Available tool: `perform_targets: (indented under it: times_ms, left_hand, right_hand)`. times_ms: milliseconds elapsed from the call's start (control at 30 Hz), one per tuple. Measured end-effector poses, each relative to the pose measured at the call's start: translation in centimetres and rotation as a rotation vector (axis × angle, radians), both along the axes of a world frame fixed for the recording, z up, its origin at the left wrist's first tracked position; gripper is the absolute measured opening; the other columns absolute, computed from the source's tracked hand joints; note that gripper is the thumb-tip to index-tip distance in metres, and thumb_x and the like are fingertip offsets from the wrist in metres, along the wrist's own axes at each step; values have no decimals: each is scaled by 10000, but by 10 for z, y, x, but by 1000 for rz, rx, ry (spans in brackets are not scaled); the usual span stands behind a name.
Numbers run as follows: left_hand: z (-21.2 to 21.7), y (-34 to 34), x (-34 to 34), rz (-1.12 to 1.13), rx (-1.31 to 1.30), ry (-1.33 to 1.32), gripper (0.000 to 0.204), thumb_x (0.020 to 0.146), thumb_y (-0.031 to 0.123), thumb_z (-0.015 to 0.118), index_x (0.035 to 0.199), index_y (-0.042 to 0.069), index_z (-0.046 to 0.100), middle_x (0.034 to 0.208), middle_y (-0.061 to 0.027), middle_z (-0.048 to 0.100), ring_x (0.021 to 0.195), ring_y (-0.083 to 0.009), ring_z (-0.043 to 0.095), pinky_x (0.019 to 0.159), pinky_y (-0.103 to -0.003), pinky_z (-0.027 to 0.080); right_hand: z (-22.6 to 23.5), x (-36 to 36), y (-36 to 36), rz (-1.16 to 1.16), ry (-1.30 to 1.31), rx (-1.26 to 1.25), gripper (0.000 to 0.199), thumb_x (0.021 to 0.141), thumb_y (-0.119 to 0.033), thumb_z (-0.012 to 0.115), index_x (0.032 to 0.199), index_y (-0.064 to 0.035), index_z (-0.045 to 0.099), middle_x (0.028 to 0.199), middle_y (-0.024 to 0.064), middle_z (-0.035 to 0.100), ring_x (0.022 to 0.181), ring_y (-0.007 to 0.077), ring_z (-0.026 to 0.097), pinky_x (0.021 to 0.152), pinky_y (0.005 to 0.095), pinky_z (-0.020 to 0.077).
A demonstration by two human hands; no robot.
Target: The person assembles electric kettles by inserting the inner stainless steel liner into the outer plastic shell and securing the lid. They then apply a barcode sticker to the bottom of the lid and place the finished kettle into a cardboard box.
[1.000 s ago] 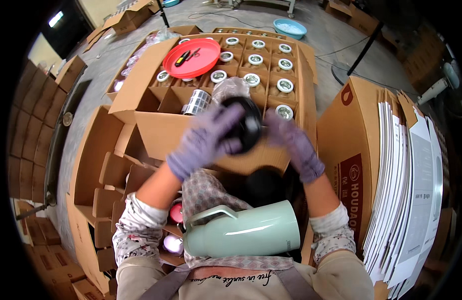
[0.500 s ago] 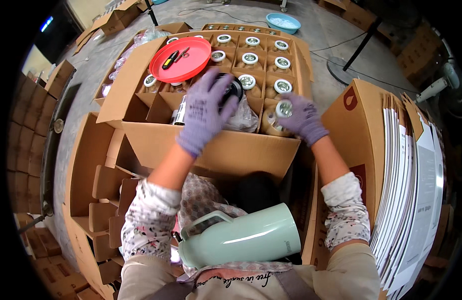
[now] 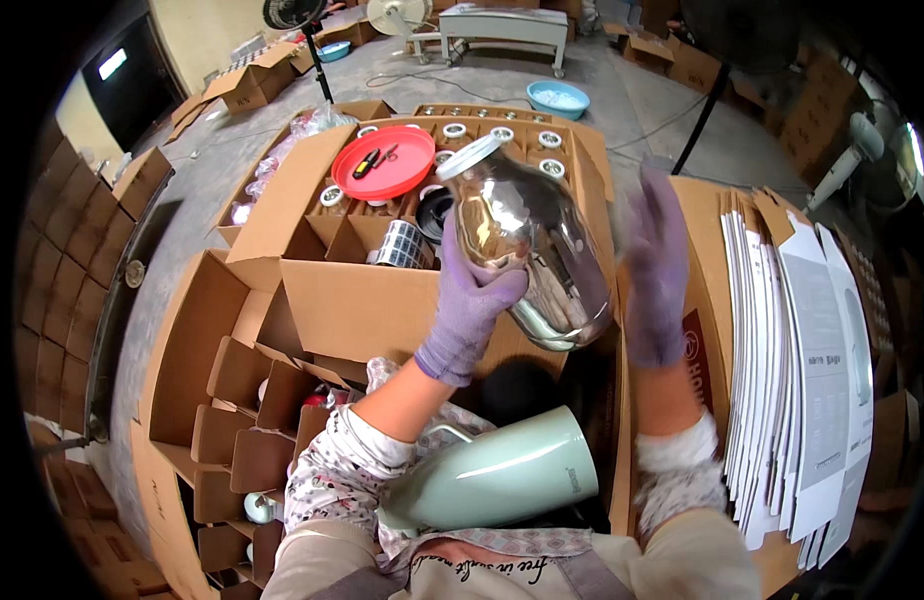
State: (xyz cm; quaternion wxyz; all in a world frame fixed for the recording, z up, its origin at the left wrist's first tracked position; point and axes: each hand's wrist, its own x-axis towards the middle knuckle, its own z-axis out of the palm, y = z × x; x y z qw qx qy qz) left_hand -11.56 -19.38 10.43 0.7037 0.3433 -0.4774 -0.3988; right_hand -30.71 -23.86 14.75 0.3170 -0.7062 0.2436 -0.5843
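Observation:
My left hand [image 3: 472, 300], in a purple glove, grips a shiny glass-and-metal flask liner [image 3: 527, 245] and holds it tilted above the cardboard box [image 3: 382, 300] with dividers. My right hand [image 3: 654, 265], also gloved, is open and blurred just to the right of the liner, not touching it. A pale green jug shell [image 3: 502, 475] lies across my lap below both hands. More liners with white caps [image 3: 452, 130] stand in the box's compartments.
A red round lid [image 3: 387, 162] with small tools lies on the box. Tape rolls [image 3: 402, 245] sit in a compartment. A stack of flat white cartons [image 3: 812, 360] stands at right. Empty divider boxes [image 3: 242, 400] are at left; a blue basin [image 3: 557, 98] sits far back.
Both hands were down in the box on a liner; now my left hand has lifted the liner out and up, and my right hand has come off it, open.

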Motion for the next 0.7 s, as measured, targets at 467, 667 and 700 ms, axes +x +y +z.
perform_targets:
  times_ms: [467,667,700]
  left_hand:
    - [34,22,29,81,66,-201,556,1048,429,285,1341,10,505,1271,-128,577,1155,-193,567,1016,-314,424]
    - [33,46,32,-300,227,-340,676,1039,521,258,1363,-29,479,1368,-129,528,1282,-222,483,1124,-347,329]
    - [29,38,36,-285,161,-244,691,1033,537,261,1383,-28,454,1379,-129,518,1290,-229,475,1131,-363,321]
  right_hand:
    - [-75,-59,66,425,-567,792,601,857,-164,627,1395,-19,400,1296,144,523,1188,253,542,1040,399,449]
    - [-81,-57,76,324,-388,757,732,805,-279,656,1428,-18,374,1304,143,518,1182,231,536,1029,370,438]
    - [-83,-56,75,342,-426,769,736,808,-286,662,1430,-19,372,1304,143,519,1183,229,535,1031,368,436]
